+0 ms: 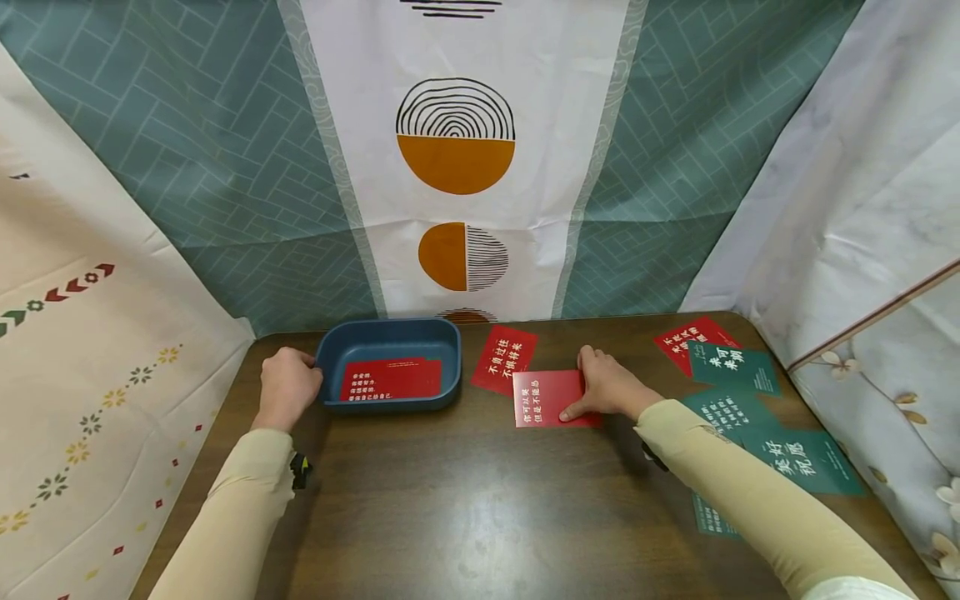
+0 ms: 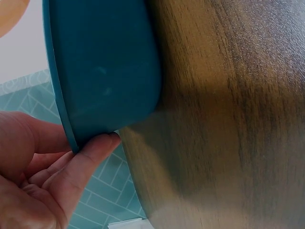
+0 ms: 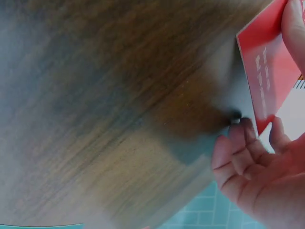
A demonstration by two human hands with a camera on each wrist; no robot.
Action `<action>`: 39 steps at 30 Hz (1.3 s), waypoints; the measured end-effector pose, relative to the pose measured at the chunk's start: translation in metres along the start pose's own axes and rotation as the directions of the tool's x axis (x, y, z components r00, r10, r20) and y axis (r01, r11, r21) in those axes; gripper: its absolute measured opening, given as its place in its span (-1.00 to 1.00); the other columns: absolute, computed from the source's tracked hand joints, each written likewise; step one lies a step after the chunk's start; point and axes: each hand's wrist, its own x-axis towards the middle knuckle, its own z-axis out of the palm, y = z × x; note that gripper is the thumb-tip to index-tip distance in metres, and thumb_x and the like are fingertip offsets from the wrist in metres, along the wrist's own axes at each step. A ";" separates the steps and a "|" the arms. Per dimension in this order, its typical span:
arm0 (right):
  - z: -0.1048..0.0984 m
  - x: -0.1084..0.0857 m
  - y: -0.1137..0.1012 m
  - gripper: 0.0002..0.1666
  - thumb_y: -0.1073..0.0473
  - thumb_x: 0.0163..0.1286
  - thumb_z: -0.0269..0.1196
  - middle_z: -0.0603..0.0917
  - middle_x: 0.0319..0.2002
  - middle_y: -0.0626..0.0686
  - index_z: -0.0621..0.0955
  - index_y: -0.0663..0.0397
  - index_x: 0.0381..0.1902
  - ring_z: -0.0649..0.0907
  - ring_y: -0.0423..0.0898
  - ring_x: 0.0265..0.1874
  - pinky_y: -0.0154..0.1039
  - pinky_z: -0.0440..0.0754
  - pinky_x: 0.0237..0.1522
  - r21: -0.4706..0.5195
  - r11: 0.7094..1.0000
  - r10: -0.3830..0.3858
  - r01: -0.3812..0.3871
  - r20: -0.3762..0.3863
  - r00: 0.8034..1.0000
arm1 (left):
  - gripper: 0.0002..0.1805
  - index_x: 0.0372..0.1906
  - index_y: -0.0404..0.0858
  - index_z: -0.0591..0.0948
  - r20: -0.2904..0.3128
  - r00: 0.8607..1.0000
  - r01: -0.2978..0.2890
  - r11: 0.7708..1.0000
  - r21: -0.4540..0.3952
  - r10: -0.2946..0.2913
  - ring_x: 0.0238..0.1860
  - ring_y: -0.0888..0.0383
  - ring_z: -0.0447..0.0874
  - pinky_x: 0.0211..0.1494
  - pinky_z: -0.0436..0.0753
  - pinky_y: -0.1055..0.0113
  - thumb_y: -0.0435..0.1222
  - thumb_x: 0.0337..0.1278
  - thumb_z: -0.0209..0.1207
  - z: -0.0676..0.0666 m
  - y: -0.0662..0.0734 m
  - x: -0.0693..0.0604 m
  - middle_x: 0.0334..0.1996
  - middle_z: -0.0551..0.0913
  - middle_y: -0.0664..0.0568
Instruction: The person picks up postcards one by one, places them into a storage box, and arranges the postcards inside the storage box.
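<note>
The left hand (image 1: 288, 387) grips the left end of a blue tray (image 1: 390, 406); in the left wrist view its fingers and thumb pinch the tray's rim (image 2: 59, 102). Red cards (image 1: 397, 379) with white writing lie inside the tray. The right hand (image 1: 609, 385) holds a red card (image 1: 542, 400) by its right part, thumb on the face. In the right wrist view that card (image 3: 269, 62) is tilted, between thumb and fingers. Another red card (image 1: 504, 358) lies just behind and left of it, partly overlapped in the head view.
On the right of the brown table (image 1: 450, 500), several green cards (image 1: 806, 458) lie overlapping, some partly behind the right sleeve. A red card (image 1: 678, 342) lies at the back right, partly under a green one. Patterned cloths (image 1: 457, 208) hang behind and beside the table.
</note>
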 end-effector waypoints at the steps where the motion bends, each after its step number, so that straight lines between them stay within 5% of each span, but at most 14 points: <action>1: 0.000 0.000 0.000 0.03 -0.32 -0.38 0.52 0.49 -0.21 0.02 0.30 0.02 -0.04 0.50 -0.06 -0.18 -0.15 0.59 -0.22 0.032 0.999 0.001 0.000 -0.003 1.000 | -0.68 -0.21 -0.46 0.68 -0.002 1.000 0.000 1.000 0.001 0.000 -0.27 -0.32 0.63 -0.27 0.62 -0.06 -0.33 0.02 0.08 0.000 0.000 0.000 -0.23 0.68 -0.37; 8: -0.002 -0.005 0.001 0.06 -0.15 -0.27 0.54 0.48 0.04 0.05 0.30 -0.02 0.19 0.47 0.01 0.02 0.00 0.62 -0.08 0.136 0.990 -0.041 0.044 -0.023 0.999 | -0.69 -0.22 -0.45 0.69 -0.016 1.000 -0.004 1.000 0.002 0.004 -0.26 -0.33 0.62 -0.24 0.62 -0.08 -0.33 0.01 0.08 0.002 -0.002 0.000 -0.24 0.69 -0.36; 23: -0.009 -0.010 0.006 -0.23 0.07 -0.08 0.49 0.50 -0.09 0.08 0.46 0.05 0.12 0.48 -0.01 -0.10 -0.12 0.62 -0.14 0.084 0.985 -0.143 0.148 -0.063 0.988 | -0.68 -0.20 -0.47 0.68 0.001 1.000 0.004 1.000 -0.003 -0.004 -0.28 -0.31 0.63 -0.25 0.63 -0.07 -0.33 0.02 0.07 0.001 -0.001 0.000 -0.23 0.68 -0.38; 39: -0.024 -0.011 0.007 -0.42 0.37 0.07 0.35 0.58 -0.03 0.12 0.50 0.11 0.10 0.51 0.04 -0.11 -0.20 0.65 -0.25 0.212 0.966 -0.157 0.145 0.040 0.987 | -0.68 -0.20 -0.47 0.67 0.003 1.000 0.008 1.000 -0.011 -0.008 -0.28 -0.30 0.62 -0.26 0.63 -0.06 -0.32 0.03 0.08 0.001 -0.002 0.002 -0.23 0.68 -0.38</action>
